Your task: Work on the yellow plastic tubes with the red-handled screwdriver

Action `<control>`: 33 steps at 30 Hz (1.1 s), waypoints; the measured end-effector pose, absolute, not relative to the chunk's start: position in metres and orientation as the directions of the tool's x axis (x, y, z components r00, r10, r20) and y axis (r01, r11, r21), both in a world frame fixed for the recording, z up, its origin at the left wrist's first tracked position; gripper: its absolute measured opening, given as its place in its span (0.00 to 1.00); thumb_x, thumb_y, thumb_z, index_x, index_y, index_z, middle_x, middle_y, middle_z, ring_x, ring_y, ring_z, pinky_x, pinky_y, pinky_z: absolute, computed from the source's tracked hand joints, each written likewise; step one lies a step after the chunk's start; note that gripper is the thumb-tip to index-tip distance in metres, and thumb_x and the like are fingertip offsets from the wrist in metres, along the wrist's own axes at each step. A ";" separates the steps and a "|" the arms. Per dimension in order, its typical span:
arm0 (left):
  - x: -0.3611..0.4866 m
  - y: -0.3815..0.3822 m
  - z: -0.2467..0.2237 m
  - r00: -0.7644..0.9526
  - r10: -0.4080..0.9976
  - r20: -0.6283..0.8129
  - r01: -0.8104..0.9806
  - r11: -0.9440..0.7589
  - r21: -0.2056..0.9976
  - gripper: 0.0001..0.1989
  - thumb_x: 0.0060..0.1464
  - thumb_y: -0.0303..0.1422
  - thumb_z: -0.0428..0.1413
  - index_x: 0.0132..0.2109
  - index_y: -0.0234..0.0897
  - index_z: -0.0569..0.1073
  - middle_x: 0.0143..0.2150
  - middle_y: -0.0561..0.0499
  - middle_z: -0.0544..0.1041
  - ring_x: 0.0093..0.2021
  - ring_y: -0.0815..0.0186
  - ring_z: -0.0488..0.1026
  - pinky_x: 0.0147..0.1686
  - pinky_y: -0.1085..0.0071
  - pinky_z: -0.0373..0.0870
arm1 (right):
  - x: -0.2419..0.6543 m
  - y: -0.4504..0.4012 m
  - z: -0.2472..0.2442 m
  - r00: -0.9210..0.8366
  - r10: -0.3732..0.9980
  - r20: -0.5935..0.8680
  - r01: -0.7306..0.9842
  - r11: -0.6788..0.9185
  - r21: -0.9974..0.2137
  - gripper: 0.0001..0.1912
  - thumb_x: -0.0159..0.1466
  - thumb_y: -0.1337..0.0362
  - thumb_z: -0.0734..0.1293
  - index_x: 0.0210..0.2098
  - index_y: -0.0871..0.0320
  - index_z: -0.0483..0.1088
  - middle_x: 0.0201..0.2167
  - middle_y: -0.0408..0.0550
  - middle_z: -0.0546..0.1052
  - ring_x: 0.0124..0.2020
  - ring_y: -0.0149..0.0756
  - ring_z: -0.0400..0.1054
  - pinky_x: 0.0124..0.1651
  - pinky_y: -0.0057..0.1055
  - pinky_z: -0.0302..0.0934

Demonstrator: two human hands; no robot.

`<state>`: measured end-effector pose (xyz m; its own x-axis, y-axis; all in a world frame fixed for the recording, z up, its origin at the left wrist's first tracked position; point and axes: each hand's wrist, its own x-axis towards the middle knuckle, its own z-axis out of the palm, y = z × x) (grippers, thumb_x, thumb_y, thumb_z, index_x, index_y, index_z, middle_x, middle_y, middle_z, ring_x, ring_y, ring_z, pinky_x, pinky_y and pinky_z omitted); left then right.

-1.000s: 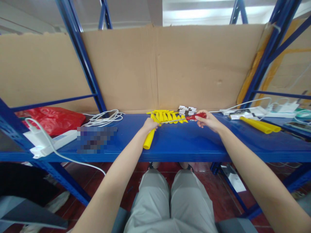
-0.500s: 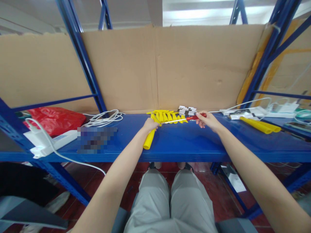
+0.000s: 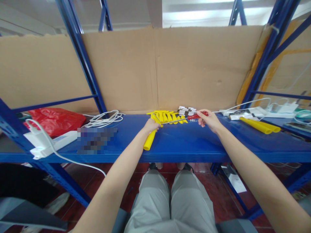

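Note:
My left hand (image 3: 151,125) is closed round a yellow tube (image 3: 149,141) that points toward the table's front edge. In my right hand (image 3: 204,119) is the red handle of a screwdriver (image 3: 175,121); its long metal shaft reaches left to the fingers of my left hand. Just behind the shaft lie several short yellow pieces (image 3: 167,116) in a row. A small stack of white and black strips (image 3: 187,111) sits at their right end, close to the screwdriver's handle.
The blue table (image 3: 184,142) backs onto a cardboard sheet (image 3: 194,71). Left: a red bag (image 3: 57,119), a coiled white cable (image 3: 105,119) and a power strip (image 3: 58,140). Right: two yellow tubes (image 3: 257,125) beside white cables and plugs. Blue posts stand at both sides.
The screwdriver's handle and my right hand have shifted very slightly to the right. My left hand keeps its hold on the yellow tube in nearly the same place.

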<state>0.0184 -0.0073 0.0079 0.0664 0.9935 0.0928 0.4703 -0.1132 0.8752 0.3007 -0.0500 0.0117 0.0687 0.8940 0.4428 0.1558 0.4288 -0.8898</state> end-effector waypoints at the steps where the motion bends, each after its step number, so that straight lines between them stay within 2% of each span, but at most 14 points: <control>1: 0.019 -0.007 0.008 0.068 0.993 0.091 0.472 -0.113 0.875 0.07 0.47 0.17 0.61 0.35 0.30 0.76 0.19 0.57 0.70 0.17 0.75 0.63 0.22 0.78 0.62 | 0.301 -0.050 0.012 0.062 0.895 0.442 0.143 0.430 -0.891 0.28 0.49 0.40 0.74 0.33 0.56 0.66 0.13 0.38 0.70 0.10 0.27 0.60 0.13 0.24 0.50; 10: 0.016 -0.001 0.004 0.053 0.996 0.077 0.501 -0.093 0.860 0.07 0.49 0.18 0.58 0.36 0.29 0.76 0.18 0.57 0.70 0.17 0.74 0.64 0.21 0.76 0.64 | 0.306 -0.053 0.014 -0.084 0.921 0.380 -0.043 0.378 -0.925 0.25 0.52 0.47 0.75 0.39 0.56 0.67 0.18 0.40 0.74 0.15 0.29 0.64 0.17 0.24 0.55; 13: 0.015 0.002 0.004 0.052 0.996 0.070 0.505 -0.087 0.859 0.07 0.48 0.19 0.60 0.36 0.30 0.77 0.19 0.56 0.71 0.18 0.73 0.66 0.22 0.76 0.64 | 0.305 -0.053 0.014 -0.074 0.927 0.367 -0.013 0.367 -0.930 0.24 0.54 0.47 0.74 0.38 0.56 0.66 0.18 0.41 0.75 0.15 0.29 0.65 0.18 0.24 0.56; 19: 0.016 0.000 0.006 0.047 0.997 0.065 0.487 -0.080 0.870 0.07 0.48 0.18 0.60 0.36 0.28 0.77 0.17 0.56 0.70 0.17 0.73 0.65 0.21 0.77 0.64 | 0.303 -0.050 0.013 0.053 0.927 0.371 0.124 0.362 -0.924 0.21 0.57 0.46 0.71 0.32 0.57 0.66 0.16 0.43 0.73 0.13 0.27 0.63 0.15 0.23 0.54; 25: 0.018 -0.004 0.006 0.039 0.995 0.089 0.471 -0.097 0.877 0.08 0.47 0.18 0.61 0.36 0.29 0.77 0.18 0.56 0.71 0.18 0.74 0.65 0.21 0.77 0.63 | 0.300 -0.047 0.012 0.127 0.919 0.374 0.095 0.364 -0.927 0.18 0.57 0.50 0.73 0.30 0.57 0.66 0.18 0.42 0.73 0.15 0.26 0.63 0.16 0.22 0.56; 33: 0.016 -0.001 0.005 0.043 0.996 0.076 0.493 -0.087 0.866 0.06 0.46 0.20 0.63 0.34 0.29 0.76 0.19 0.56 0.71 0.19 0.73 0.66 0.23 0.76 0.64 | 0.304 -0.045 0.010 0.061 0.925 0.374 0.083 0.369 -0.926 0.24 0.57 0.42 0.70 0.33 0.55 0.64 0.18 0.40 0.72 0.14 0.27 0.62 0.16 0.23 0.54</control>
<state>0.0162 -0.0011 0.0049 0.0429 0.9962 0.0758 0.4929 -0.0871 0.8657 0.3042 -0.0448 0.0104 0.0613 0.9253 0.3742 0.0827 0.3689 -0.9258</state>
